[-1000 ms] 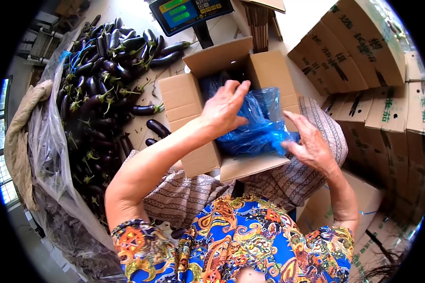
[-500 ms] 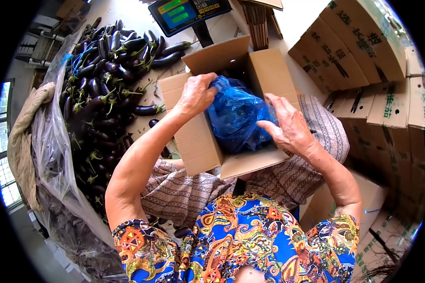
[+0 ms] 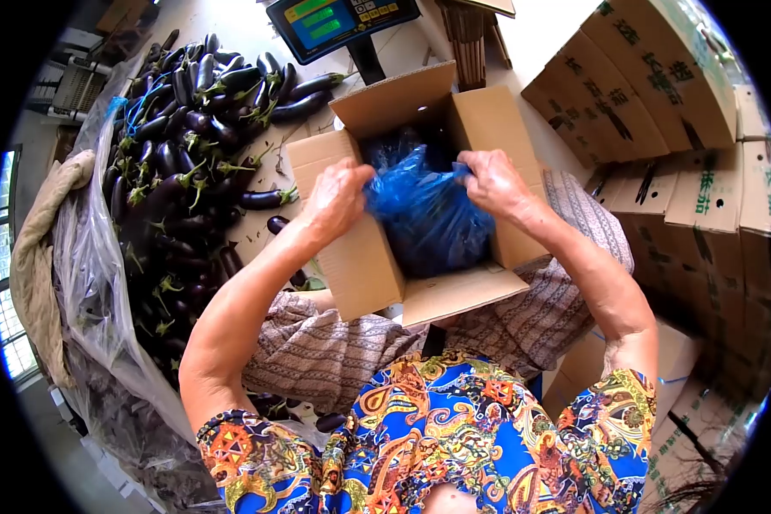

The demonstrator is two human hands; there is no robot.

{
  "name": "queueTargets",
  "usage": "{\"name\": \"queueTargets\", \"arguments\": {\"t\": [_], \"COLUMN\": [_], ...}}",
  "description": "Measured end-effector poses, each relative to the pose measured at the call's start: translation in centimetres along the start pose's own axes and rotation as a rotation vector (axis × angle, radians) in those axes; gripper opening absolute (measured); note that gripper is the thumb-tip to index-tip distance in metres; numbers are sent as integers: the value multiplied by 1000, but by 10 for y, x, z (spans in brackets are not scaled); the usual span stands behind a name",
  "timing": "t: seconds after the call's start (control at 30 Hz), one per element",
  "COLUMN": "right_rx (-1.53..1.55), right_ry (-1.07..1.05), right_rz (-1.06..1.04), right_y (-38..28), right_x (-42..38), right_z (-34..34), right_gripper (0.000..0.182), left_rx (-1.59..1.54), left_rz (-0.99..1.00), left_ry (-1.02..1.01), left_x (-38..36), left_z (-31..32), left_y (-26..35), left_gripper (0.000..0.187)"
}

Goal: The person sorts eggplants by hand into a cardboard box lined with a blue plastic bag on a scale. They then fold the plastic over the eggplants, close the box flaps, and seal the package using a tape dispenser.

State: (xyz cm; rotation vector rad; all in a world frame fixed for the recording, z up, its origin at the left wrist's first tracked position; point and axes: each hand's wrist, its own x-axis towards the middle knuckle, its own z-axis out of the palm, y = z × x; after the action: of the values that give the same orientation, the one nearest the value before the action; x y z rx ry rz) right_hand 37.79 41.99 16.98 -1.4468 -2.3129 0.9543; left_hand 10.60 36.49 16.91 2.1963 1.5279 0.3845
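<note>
An open cardboard box (image 3: pixel 364 278) stands in front of me with its flaps spread. Inside it sits a blue plastic bag (image 3: pixel 441 231), gathered at the top; dark contents show dimly through the film. My left hand (image 3: pixel 338 193) is closed on the bag's left side, over the box's left flap. On the other side, my right hand (image 3: pixel 499 184) pinches the bag's upper right part, and the plastic is drawn taut between both hands.
A large heap of eggplants (image 3: pixel 188 163) lies to the left, beside clear plastic sheeting (image 3: pixel 103 291). A digital scale (image 3: pixel 343 26) stands behind the box. Printed cartons (image 3: pixel 634 86) are stacked on the right, and folded cardboard (image 3: pixel 464 47) stands at the back.
My right hand has gone from open beside the bag to gripping its upper right part. My left hand has moved down and left, and the bag top is now bunched and stretched.
</note>
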Motion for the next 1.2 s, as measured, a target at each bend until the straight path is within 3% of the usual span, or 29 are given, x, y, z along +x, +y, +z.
{"name": "queueTargets", "arguments": {"t": [0.13, 0.27, 0.33, 0.4, 0.43, 0.53, 0.87, 1.03, 1.07, 1.1, 1.17, 1.2], "right_rx": [-107, -25, -52, -40, -81, -246, -397, -482, -485, -513, -570, -540], "right_ry": [-54, -16, -169, -264, -271, -561, -319, -343, -339, -336, -326, -379], "right_rz": [99, -10, 34, 44, -35, -168, -488, -511, -525, -538, -557, -518], "right_y": [3, 7, -2, -22, -34, -59, -26, -16, -15, -17, -26, -24], "right_x": [22, 54, 68, 69, 61, 47, 7, 17, 17, 15, 11, 11], "right_z": [12, 34, 41, 38, 33, 28, 77, 88, 89, 88, 83, 90], "right_gripper": [34, 30, 27, 23, 21, 21, 23, 19, 18, 16, 12, 17], "left_rx": [-178, -309, -300, -130, 227, 266, 335, 429, 426, 510, 270, 277], "left_rz": [40, -74, -31, -203, 10, -38, 109, 299, 382, 540, 488, 567], "left_ry": [-186, -158, -53, -195, 139, -102, -169, -309, -514, -448, -898, -717], "left_x": [-23, -4, 18, 49, 48, 40, 18, -3, -8, -15, 8, 11], "left_z": [34, 75, 111, 125, 167, 201, 190, 155, 113, 89, -17, -42], "left_y": [39, 95, 113, 118, 98, 76, 101, 134, 144, 145, 176, 171], "left_gripper": [22, 22, 22, 26, 28, 28, 40, 45, 48, 38, 27, 20]}}
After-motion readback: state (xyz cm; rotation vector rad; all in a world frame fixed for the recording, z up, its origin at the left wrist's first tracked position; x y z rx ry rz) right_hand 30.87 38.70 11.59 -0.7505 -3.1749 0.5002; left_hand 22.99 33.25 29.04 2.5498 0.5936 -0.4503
